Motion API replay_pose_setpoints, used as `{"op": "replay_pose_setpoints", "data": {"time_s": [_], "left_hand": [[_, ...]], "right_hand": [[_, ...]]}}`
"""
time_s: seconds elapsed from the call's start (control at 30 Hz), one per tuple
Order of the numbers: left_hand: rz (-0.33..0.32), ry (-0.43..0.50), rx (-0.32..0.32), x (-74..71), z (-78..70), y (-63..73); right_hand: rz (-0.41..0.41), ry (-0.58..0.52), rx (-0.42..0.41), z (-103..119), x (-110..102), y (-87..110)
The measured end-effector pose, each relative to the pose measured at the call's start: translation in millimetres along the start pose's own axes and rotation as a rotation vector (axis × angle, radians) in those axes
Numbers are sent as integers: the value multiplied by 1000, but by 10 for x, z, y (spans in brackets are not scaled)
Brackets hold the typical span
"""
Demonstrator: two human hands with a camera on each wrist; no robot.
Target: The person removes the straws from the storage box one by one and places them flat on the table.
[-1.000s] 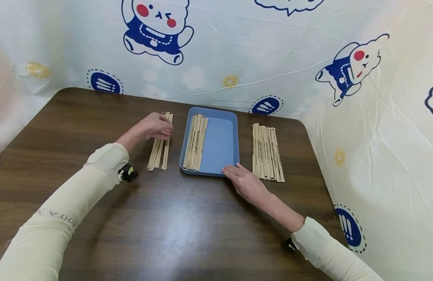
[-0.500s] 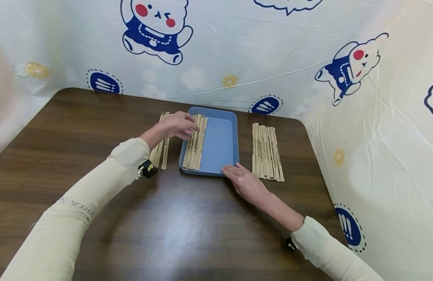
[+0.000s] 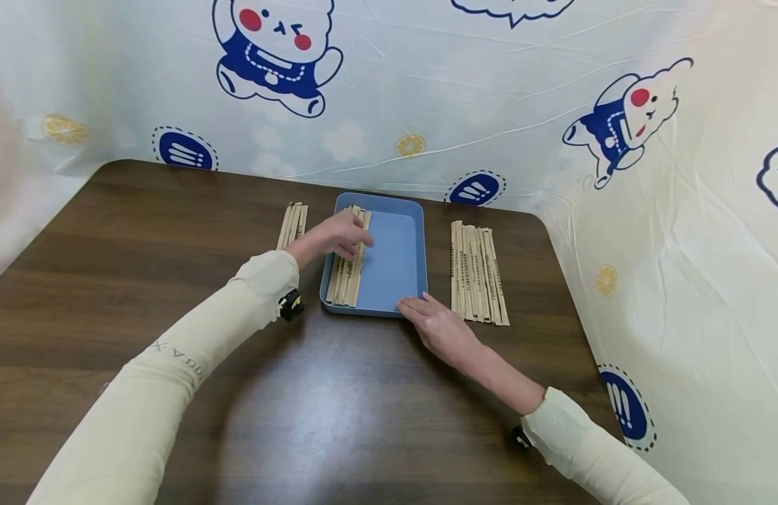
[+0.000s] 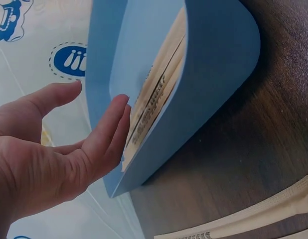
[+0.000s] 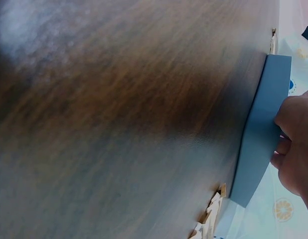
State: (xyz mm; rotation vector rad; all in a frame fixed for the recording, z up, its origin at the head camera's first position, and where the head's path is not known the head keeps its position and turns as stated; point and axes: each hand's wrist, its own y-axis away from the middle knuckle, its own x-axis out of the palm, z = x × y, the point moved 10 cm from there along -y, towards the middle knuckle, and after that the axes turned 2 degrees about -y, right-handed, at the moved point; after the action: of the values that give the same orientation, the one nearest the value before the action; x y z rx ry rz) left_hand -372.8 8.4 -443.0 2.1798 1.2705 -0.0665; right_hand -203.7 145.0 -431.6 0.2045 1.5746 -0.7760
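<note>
A shallow blue tray (image 3: 395, 259) lies on the table, with a bundle of slim paper-wrapped sticks (image 3: 343, 284) along its left side. Above that bundle is my left hand (image 3: 338, 235), hiding part of it. In the left wrist view, thumb and fingers of the left hand (image 4: 59, 139) stand apart with nothing between them, the fingertips close to the wrapped sticks (image 4: 156, 92). My right hand (image 3: 440, 328) holds the tray's near rim by its right corner. The right wrist view has the right hand (image 5: 296, 139) at the tray wall (image 5: 263, 129), its fingers partly hidden.
Left of the tray lies a smaller group of wrapped sticks (image 3: 292, 223), partly covered by the left arm. A larger row of them (image 3: 477, 273) lies to the right. A printed sheet (image 3: 389, 91) hangs behind the brown table (image 3: 338, 407).
My left hand has moved right, from the left group of wrapped sticks to above the bundle in the tray. The right hand has stayed at the tray's near rim.
</note>
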Motion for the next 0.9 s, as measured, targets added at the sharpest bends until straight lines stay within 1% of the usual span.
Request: {"op": "replay_pose_setpoints", "data": {"time_s": [0.1, 0.23, 0.33, 0.47, 0.6, 0.73, 0.9], "left_hand": [[-12, -11, -13, 16, 26, -46], [-23, -33, -9, 39, 13, -56], [-20, -49, -4, 66, 5, -61], [-14, -81, 15, 100, -8, -73], [-39, -115, 48, 111, -25, -96], [-88, -191, 63, 114, -36, -122], [-155, -349, 75, 129, -74, -162]], "right_hand": [[-2, -2, -2, -2, 3, 1], [-8, -2, -6, 1, 0, -1], [-11, 1, -10, 6, -3, -2], [-6, 6, -8, 8, -6, -1], [-3, 9, -2, 2, -3, 3], [-7, 5, -4, 6, -4, 6], [-3, 8, -1, 6, 4, 10]]}}
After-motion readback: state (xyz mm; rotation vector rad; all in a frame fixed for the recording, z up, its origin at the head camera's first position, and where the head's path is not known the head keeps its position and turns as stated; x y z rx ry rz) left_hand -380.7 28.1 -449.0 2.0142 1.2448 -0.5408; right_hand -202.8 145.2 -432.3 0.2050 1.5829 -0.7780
